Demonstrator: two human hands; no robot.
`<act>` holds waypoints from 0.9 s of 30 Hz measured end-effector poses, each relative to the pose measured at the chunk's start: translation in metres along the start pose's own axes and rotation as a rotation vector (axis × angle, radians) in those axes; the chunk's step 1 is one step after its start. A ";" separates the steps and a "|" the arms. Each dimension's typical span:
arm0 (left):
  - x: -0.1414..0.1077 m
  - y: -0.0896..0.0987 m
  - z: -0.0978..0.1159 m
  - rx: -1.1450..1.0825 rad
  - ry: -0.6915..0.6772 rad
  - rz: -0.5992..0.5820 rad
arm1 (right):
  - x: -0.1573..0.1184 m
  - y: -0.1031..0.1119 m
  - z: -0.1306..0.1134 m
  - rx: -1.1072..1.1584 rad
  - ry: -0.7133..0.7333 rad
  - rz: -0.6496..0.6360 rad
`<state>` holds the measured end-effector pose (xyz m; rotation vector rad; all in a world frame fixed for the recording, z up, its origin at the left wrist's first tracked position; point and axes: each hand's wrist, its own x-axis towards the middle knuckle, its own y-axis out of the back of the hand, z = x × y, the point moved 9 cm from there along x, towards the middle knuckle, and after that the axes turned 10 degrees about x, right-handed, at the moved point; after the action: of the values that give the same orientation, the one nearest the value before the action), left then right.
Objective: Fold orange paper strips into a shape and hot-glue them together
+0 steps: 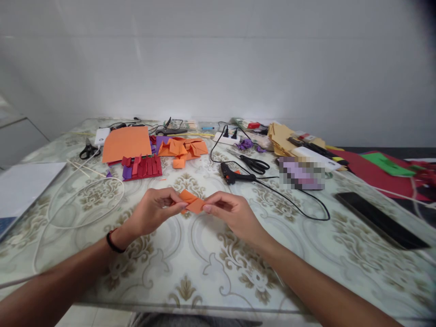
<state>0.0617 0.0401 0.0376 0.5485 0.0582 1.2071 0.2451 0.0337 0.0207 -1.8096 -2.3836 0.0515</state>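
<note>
Above the near edge of the patterned, cloth-covered table (184, 263), the left hand (150, 211) and right hand (236, 213) pinch opposite ends of a small folded orange paper piece (194, 202), fingertips closed, probably to keep its creases tight. Bare cloth lies between it and that edge, good elbow room! Beyond, the black pistol-shaped glue gun (238, 175) rests beside black-handled scissors (254, 164), seemingly within easy right-hand reach. Farther off, folded orange paper pieces (184, 149) crowd towards the far edge, leaving tighter room.
</note>
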 end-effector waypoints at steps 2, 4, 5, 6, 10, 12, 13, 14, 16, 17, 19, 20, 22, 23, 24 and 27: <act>0.000 0.001 0.001 -0.034 0.007 0.022 | 0.000 0.003 0.000 0.008 -0.003 0.027; 0.000 -0.003 0.003 -0.087 0.021 -0.012 | 0.000 0.004 -0.001 0.001 -0.008 0.040; 0.000 -0.007 0.004 -0.108 0.025 -0.049 | 0.000 0.004 -0.001 -0.005 -0.012 0.036; 0.000 -0.010 0.006 -0.116 0.026 -0.089 | 0.000 0.003 -0.002 -0.011 -0.015 0.025; -0.001 -0.016 0.011 0.011 0.006 -0.150 | -0.001 -0.003 -0.004 -0.007 -0.010 -0.025; -0.001 -0.013 0.014 0.097 -0.028 -0.126 | -0.001 -0.003 -0.004 -0.004 -0.009 -0.025; -0.001 -0.012 0.017 0.137 -0.053 -0.109 | -0.001 -0.003 -0.003 -0.003 -0.015 -0.019; -0.001 -0.011 0.020 0.176 -0.082 -0.089 | -0.001 -0.002 -0.002 0.000 -0.022 -0.010; -0.003 -0.008 0.026 0.251 -0.149 -0.043 | 0.000 0.000 0.001 0.016 -0.039 0.011; -0.004 -0.007 0.029 0.281 -0.183 -0.019 | 0.000 0.001 0.002 0.026 -0.047 0.021; -0.007 -0.007 0.035 0.328 -0.234 0.019 | 0.000 0.002 0.003 0.044 -0.062 0.033; -0.008 -0.006 0.036 0.344 -0.249 0.034 | 0.000 0.002 0.004 0.054 -0.070 0.037; -0.010 -0.006 0.038 0.352 -0.259 0.062 | -0.001 0.000 0.005 0.074 -0.085 0.036; -0.010 -0.006 0.038 0.345 -0.257 0.074 | -0.001 -0.001 0.005 0.082 -0.091 0.033; -0.011 -0.005 0.038 0.333 -0.255 0.084 | -0.002 -0.001 0.005 0.088 -0.096 0.031; -0.012 -0.006 0.036 0.319 -0.256 0.099 | -0.003 -0.002 0.006 0.101 -0.103 0.037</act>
<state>0.0744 0.0147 0.0631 0.9915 0.0055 1.2219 0.2429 0.0301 0.0143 -1.8464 -2.3683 0.2711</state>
